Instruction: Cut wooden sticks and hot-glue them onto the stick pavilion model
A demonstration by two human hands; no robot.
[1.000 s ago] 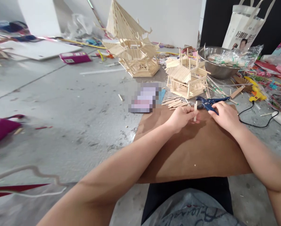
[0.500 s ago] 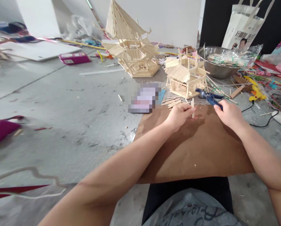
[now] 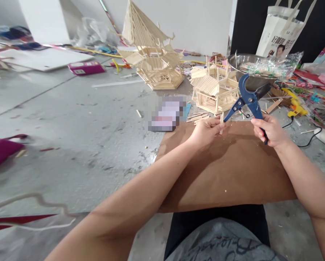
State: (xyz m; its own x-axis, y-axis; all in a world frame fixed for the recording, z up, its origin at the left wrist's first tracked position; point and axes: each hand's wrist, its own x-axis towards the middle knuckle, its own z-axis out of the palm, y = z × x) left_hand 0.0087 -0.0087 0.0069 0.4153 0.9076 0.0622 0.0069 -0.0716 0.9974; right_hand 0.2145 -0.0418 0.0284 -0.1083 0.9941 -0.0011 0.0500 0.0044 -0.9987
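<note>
Concrete floor [image 3: 83,119] carries a brown board [image 3: 227,174], and over its far edge the left hand [image 3: 206,132] pinches a short wooden stick [image 3: 221,123] upright between its fingertips. Just to the right, the right hand [image 3: 270,130] is closed around one handle of a blue cutter [image 3: 248,99], held raised with its handles spread and its head up. A clean cut probably calls for keeping the stick steady, seating it square in the open blade, and keeping the fingertips well below the cut line. Loose sticks [image 3: 199,117] lie just beyond the board. A small stick house [image 3: 214,90], a steel bowl [image 3: 249,81] and a yellow glue gun [image 3: 295,105] lie farther out.
</note>
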